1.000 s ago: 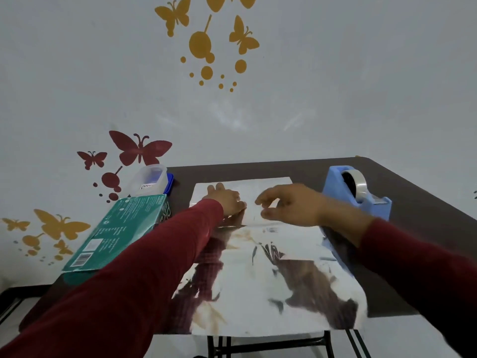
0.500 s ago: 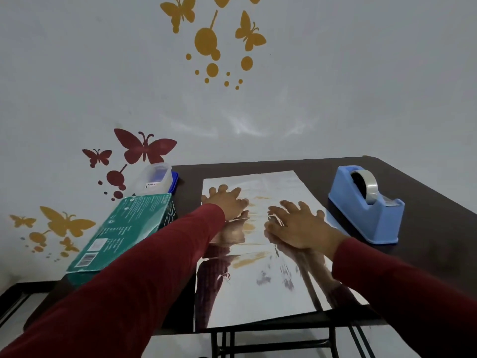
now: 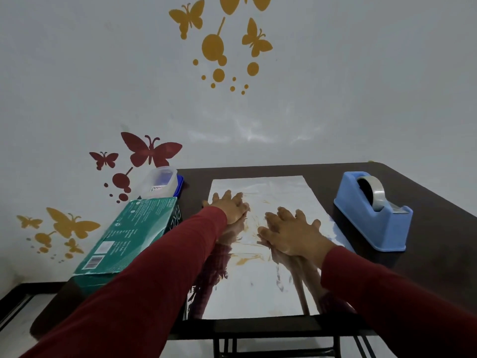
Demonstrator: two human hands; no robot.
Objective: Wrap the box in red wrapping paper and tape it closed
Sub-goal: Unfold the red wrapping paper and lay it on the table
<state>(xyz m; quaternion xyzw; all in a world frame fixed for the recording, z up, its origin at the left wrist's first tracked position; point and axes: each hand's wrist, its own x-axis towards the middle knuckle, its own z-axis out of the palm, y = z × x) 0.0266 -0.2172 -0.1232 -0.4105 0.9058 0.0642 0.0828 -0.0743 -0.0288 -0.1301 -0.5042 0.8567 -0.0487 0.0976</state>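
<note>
1. One view only, from a camera worn on the person's head; it looks forward and slightly down across the dark table (image 3: 426, 259) toward the wall (image 3: 335, 86) behind it.
2. The lens is wide; the wall with its butterfly decals (image 3: 151, 151) fills the upper half, the table's edges bow, and both sleeves run in from the bottom corners.
3. It sits close; the left hand (image 3: 229, 206) and right hand (image 3: 291, 232) lie near mid-frame at arm's reach, the table's near edge low in frame.
</note>
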